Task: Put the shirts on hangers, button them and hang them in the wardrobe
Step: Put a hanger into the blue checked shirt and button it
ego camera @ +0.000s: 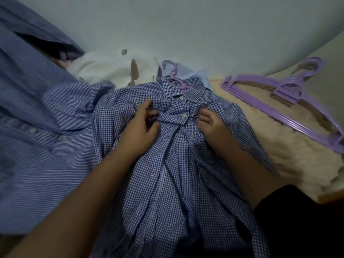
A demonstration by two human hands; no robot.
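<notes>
- The checked shirt (pixel 167 164) lies in front of me on the fluffy blanket (pixel 260 146), already on a purple hanger (pixel 178 83) whose hook pokes out at the collar.
- Its top buttons (pixel 184 115) look fastened; I judge the lower ones are still undone.
- My left hand (pixel 141 127) pinches the cloth beside the button strip, fingers curled.
- My right hand (pixel 212 125) grips the other side, fingertips tucked into the fabric.
- A striped shirt (pixel 37 127) waits on my left, touching this one; spare hangers (pixel 279 97) lie well apart on my right.
- No wardrobe in view; hanging is still ahead.
- The wall (pixel 186 25) is close behind, so free room is on my right.
</notes>
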